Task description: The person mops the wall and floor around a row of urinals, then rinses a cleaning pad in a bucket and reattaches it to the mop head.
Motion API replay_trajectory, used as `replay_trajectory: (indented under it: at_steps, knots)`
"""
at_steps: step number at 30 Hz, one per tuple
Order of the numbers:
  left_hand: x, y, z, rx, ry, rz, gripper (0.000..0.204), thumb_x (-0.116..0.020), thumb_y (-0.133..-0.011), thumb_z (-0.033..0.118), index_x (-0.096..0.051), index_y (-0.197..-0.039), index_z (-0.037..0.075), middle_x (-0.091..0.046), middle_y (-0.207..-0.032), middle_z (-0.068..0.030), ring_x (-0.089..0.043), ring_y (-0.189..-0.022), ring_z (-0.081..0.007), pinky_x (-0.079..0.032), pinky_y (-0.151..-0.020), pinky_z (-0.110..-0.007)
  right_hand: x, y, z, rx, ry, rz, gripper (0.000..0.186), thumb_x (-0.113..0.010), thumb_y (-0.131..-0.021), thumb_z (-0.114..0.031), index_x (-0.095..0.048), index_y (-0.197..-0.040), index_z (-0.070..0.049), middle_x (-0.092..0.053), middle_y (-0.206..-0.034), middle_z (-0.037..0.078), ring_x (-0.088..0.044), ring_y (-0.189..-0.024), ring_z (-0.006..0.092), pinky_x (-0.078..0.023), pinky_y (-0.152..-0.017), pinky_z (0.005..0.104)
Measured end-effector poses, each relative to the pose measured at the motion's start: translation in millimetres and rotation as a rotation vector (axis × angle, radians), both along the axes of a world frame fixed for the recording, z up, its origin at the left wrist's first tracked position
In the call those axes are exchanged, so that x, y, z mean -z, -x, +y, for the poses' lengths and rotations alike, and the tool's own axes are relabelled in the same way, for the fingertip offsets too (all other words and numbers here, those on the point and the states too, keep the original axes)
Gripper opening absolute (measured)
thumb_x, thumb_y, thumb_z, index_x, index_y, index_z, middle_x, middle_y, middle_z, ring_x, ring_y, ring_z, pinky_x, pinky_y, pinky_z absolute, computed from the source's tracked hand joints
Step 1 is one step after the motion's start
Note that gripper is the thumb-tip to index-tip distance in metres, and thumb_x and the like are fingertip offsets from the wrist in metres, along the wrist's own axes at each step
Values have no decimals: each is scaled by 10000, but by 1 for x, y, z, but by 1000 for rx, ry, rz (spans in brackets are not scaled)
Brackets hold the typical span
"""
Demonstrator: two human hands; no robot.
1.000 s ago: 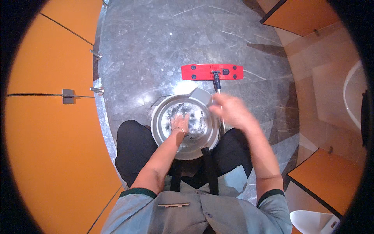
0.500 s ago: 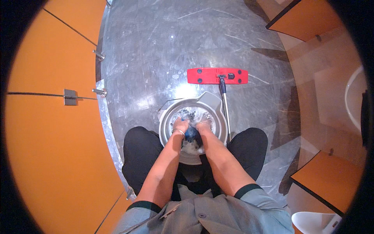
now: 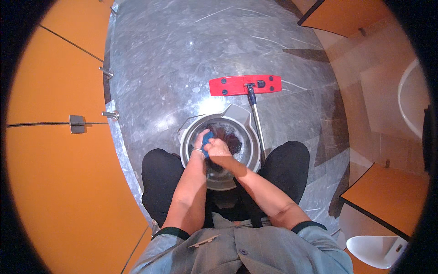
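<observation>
A round, light-grey bucket (image 3: 184,145) stands on the floor between my knees, with dark water (image 3: 230,139) and some foam inside it. Above the water, toward the bucket's left side, a bunched blue cloth (image 3: 206,137) is between my hands. My left hand (image 3: 200,138) is wrapped round its left side, and a thin bracelet circles that wrist. Closed against the cloth from the right is my right hand (image 3: 219,152); its fingertips are partly hidden. The lower part of the cloth cannot be seen behind my hands.
A flat mop with a red head (image 3: 232,85) lies just beyond the bucket, its pole (image 3: 258,123) running along the bucket's right side. Orange partition panels (image 3: 59,173) on metal feet line the left. At right are orange dividers (image 3: 378,198) and a white urinal (image 3: 372,250).
My hands have risen out of the water with the blue cloth and come together at the bucket's left. The right hand moved left. The view has shifted slightly.
</observation>
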State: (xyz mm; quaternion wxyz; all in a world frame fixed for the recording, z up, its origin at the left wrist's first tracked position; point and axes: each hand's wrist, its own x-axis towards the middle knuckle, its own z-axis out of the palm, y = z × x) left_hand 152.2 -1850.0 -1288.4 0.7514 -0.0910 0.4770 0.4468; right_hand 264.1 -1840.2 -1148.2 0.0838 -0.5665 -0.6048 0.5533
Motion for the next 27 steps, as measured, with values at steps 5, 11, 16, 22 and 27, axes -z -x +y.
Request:
replay_trajectory:
  at_steps: [5, 11, 16, 22, 27]
  knots:
    - [2, -25, -13, -158, -159, 188, 262, -575, -837, 331, -629, -855, 76, -638, -817, -67, -600, -704, -219, -495, -642, -345, -12, 10, -9, -76, -203, -307, 414, -472, -837, -382, -620, -814, 4, -604, -781, 283, -594, -777, 448, -456, -738, 517]
    - [-14, -25, -3, 144, -105, 386, 338, -488, -901, 373, -619, -959, 66, -631, -877, -67, -587, -781, -213, -484, -712, -366, 39, 11, 13, 228, -358, -350, 451, -460, -859, -396, -636, -752, 5, -605, -736, 278, -602, -722, 444, -476, -695, 508]
    - [-53, -56, 14, 53, 190, 478, 374, -539, -885, 428, -570, -796, 66, -586, -740, -52, -523, -628, -156, -448, -597, -328, 111, -39, 47, 405, -275, -333, 393, -547, -801, -325, -645, -813, 55, -613, -814, 283, -606, -826, 415, -473, -738, 460]
    - [-41, -32, -8, 367, 27, 1279, 513, -724, -729, 326, -551, -1088, 3, -624, -993, -204, -601, -925, -291, -449, -832, -371, 106, -29, 30, -147, -124, -458, 382, -547, -795, -341, -652, -944, -6, -623, -988, 232, -595, -966, 362, -456, -854, 432]
    - [-66, -47, -7, 763, 182, 1269, 725, -661, -740, 291, -339, -1334, 28, -506, -1225, -250, -494, -1141, -374, -387, -969, -390, 181, -64, 9, -35, 49, -536, 330, -527, -780, -230, -634, -1038, -55, -609, -1078, 189, -583, -1018, 340, -449, -897, 421]
